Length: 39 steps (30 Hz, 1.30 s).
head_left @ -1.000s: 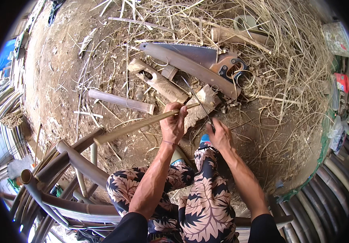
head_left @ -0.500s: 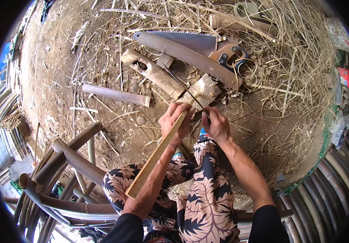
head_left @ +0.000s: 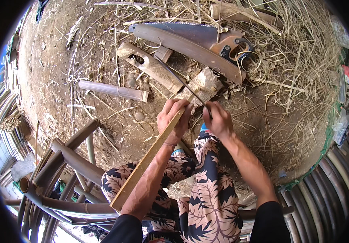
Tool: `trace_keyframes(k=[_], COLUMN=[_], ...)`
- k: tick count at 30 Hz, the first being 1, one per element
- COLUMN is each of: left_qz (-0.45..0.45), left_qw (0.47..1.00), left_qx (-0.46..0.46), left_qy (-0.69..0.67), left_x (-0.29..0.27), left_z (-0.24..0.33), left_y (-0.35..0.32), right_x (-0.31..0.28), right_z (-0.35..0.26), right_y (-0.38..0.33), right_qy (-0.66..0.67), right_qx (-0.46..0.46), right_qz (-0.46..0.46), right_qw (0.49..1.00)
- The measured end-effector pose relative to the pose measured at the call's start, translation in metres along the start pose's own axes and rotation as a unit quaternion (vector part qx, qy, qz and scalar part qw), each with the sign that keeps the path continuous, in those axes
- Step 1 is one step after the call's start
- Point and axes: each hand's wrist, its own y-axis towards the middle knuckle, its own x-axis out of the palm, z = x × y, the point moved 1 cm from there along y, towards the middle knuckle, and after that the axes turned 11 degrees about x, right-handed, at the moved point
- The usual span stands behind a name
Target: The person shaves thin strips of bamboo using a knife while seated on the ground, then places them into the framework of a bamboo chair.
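My left hand (head_left: 169, 118) is closed around a long, flat bamboo strip (head_left: 147, 164), which runs back over my left forearm toward my lap. In my right hand (head_left: 220, 121) is a knife (head_left: 181, 80) with a thin dark blade; the fingers hide its handle. The blade slants up and left, crossing near the strip's far end just beyond my hands. Behind that crossing sits a pale, rough-cut wooden block (head_left: 207, 84). Left of the block lies a carved bamboo piece (head_left: 156, 71) with an oval hole.
Farther off, a handsaw (head_left: 223, 44) lies beside a long split bamboo piece (head_left: 186, 50). A short bamboo length (head_left: 113, 90) rests to the left. Shavings (head_left: 300, 60) cover the ground at right. A bamboo frame (head_left: 77, 162) stands near left; bamboo poles (head_left: 316, 202) lie near right.
The bamboo strip has slid back, its near end now lower and farther left over my forearm. The knife stays in my right hand. The view has shifted slightly, moving the ground things upward.
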Motion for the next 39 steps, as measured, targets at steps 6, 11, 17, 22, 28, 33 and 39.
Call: trace_keyframes(k=[6,11,17,22,28,33,39], left_qz=[-0.006,0.007,-0.007,-0.045,0.040,0.118,-0.003], left_qw=[1.000,1.000,1.000,0.997,0.981,0.872,0.877], left_qx=[0.003,0.011,0.022,-0.054,-0.155,-0.317,-0.273], left_qy=[0.015,0.023,-0.009,-0.016,-0.106,-0.354,-0.396], left_x=[0.007,0.002,0.005,0.023,-0.054,-0.181,-0.282], left_z=[0.003,-0.008,-0.008,-0.033,0.016,0.093,0.198], left_y=[0.007,-0.001,0.005,0.002,0.040,-0.018,-0.108], right_x=[0.013,-0.012,0.015,-0.044,-0.141,-0.204,-0.245], right_z=[0.044,-0.035,0.050,-0.005,-0.057,-0.140,-0.286], right_y=[0.024,0.027,0.007,-0.016,-0.050,-0.060,-0.088], right_qy=[-0.046,0.068,0.043,0.068,-0.011,-0.001,-0.019], right_qx=[0.126,-0.046,0.181,0.168,0.292,0.112,0.011], right_qz=[-0.168,0.052,-0.096,0.004,0.031,0.133,0.031], right_qw=[0.977,0.995,0.978,0.984,0.956,0.985,0.999])
